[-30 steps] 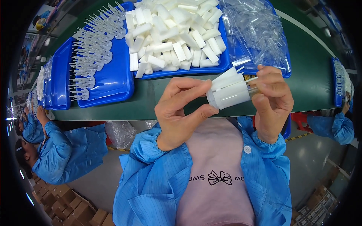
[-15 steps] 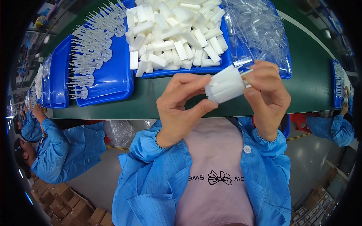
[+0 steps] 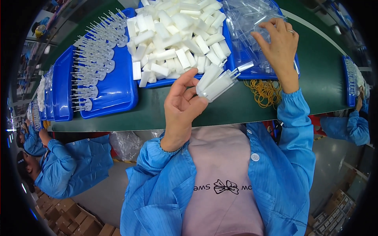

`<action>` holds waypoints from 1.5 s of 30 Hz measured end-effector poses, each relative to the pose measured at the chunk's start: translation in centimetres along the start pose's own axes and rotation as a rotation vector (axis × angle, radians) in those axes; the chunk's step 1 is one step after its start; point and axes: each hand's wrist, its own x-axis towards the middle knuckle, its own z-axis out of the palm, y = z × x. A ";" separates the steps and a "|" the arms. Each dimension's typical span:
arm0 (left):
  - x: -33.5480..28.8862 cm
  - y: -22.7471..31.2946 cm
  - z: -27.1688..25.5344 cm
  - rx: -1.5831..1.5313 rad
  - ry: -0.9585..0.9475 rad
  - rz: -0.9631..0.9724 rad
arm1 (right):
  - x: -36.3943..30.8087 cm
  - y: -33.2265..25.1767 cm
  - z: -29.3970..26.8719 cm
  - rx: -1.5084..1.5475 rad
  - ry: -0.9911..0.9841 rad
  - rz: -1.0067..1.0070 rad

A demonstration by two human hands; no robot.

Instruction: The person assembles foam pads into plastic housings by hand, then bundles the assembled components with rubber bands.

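1. Above the bench [image 3: 321, 84], the rodded assembly [image 3: 221, 83] is pinched by the left grip [image 3: 183, 100].
2. White blocks [image 3: 208, 76] appear seated; yellow bands [image 3: 264, 94] are left unfitted.
3. The right grip [image 3: 278, 46] is spread over clear strips [image 3: 243, 41].

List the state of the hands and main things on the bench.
Left hand: gripping the white bundle by its lower end.
Right hand: over the clear strips, thumb and forefinger apart.
White bundle: tilted, rods protruding from its upper end.
White blocks: heaped.
Clear strips: loosely piled.
Pronged pieces: packed close together.
Rubber bands: loosely tangled.
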 end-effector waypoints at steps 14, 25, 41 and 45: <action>0.2 -0.6 -0.5 0.080 -0.030 0.100 | -1.4 -0.9 -3.5 1.180 -0.084 0.344; -0.4 0.0 0.1 0.548 -0.066 0.425 | -1.9 -4.1 -8.7 1.332 -0.257 0.292; -0.6 0.1 -0.3 0.686 -0.069 0.479 | -2.0 -4.5 -9.8 1.485 -0.372 0.380; -0.5 0.4 -0.1 0.776 -0.059 0.593 | -1.9 -4.4 -10.0 1.482 -0.347 0.407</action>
